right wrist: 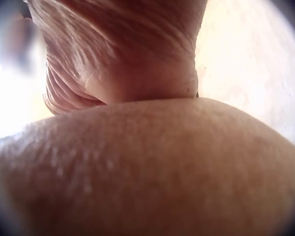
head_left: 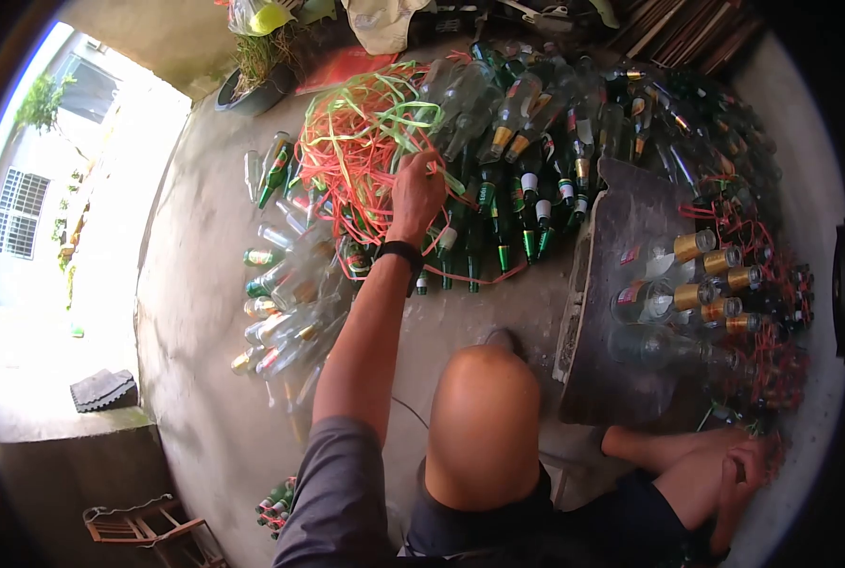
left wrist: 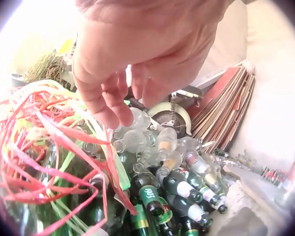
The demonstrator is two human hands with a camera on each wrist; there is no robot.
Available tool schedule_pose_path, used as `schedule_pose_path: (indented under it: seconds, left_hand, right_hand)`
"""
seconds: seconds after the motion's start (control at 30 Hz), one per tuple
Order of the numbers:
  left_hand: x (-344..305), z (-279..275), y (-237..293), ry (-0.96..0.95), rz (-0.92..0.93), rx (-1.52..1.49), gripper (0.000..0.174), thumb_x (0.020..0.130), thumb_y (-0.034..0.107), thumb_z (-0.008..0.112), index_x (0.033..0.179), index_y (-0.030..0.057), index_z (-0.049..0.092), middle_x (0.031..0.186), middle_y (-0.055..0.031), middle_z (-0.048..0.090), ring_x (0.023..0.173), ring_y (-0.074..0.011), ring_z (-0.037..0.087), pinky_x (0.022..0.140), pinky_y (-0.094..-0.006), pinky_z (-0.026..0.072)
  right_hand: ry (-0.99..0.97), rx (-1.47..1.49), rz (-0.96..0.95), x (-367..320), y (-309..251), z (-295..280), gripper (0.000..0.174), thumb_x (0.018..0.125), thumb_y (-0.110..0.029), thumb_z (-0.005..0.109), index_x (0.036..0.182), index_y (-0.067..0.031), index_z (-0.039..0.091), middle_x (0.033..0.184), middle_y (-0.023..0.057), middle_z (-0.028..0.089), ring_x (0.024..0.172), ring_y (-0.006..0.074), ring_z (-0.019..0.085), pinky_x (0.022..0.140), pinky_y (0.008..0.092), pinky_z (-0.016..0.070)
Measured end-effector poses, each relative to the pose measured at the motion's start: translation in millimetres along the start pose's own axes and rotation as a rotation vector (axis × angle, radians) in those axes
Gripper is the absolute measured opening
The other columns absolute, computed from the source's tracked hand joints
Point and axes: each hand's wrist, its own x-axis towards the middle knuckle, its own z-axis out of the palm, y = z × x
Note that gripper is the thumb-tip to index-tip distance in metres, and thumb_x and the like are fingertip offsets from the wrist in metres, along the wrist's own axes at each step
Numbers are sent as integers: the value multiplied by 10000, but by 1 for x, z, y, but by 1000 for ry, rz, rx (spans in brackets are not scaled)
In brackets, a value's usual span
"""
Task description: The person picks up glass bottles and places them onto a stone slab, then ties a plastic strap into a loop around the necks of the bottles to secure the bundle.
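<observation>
My left hand [head_left: 418, 194] is at the right edge of a tangled heap of red and green plastic strips [head_left: 351, 142], its fingers curled. In the left wrist view, strips [left wrist: 120, 172] run up to the bent fingertips of my left hand [left wrist: 142, 54]; the grip on them is partly hidden. Green and clear bottles [left wrist: 150, 194] lie beyond the fingers. My right hand [head_left: 746, 464] rests on my bent right leg, far right. The right wrist view shows the heel of my right hand [right wrist: 123, 54] against bare skin [right wrist: 152, 162]; its fingers are hidden there.
Many bottles [head_left: 498, 104] lie stacked at the back. More bottles [head_left: 290, 322] are to the left of my forearm. A dark board [head_left: 602, 331] carries gold-necked bottles [head_left: 692, 293] on the right. A potted plant [head_left: 244, 92] stands back left, a wooden chair [head_left: 148, 523] front left.
</observation>
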Motion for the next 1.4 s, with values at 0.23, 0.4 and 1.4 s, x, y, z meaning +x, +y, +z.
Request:
schedule_pose_path:
  seconds: [0.23,0.4,1.4]
  left_hand:
    - [59,17,-13,-173,135,300,340,815,78,610,1121,137,745,1432,-141,542,1189,-329,633,938,-440,550]
    - [84,23,-32,-315,105,469,330,807,85,631,1110,147,746,1441,-88,542,1195,-296,634,931,-434,553]
    - [-174,-221,168,177,-11,-657,178,895,-24,712,1072,-22,734,1128,-88,701,1062,-145,632,905,-275,496]
  right_hand:
    - [-59,25,51,-13,29,-7,134,753,-89,620,863,-14,609,916,119,596,936,301,586,999,456,442]
    - [-19,-9,46,-9,22,-4,152,781,-140,633,870,-20,609,927,122,600,956,304,589,961,439,460]
    - [-50,227,-124,10,-52,-14,204,760,-85,637,936,18,633,972,145,629,1052,328,594,1037,429,417]
